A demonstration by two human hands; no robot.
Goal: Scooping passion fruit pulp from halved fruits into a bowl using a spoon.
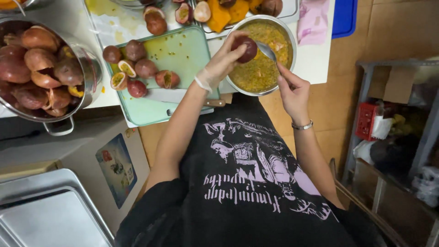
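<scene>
Over the steel bowl (286, 34), spoon (266, 50) slants toward passionfruit half (247, 48).

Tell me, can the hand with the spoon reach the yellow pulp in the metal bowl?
Probably yes. The right hand holds the spoon right over the bowl, and only the fruit half in the left hand sits nearby.

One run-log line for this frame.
left hand: holds passion fruit half over bowl of pulp | right hand: spoon at fruit | cutting board: more fruit
</scene>
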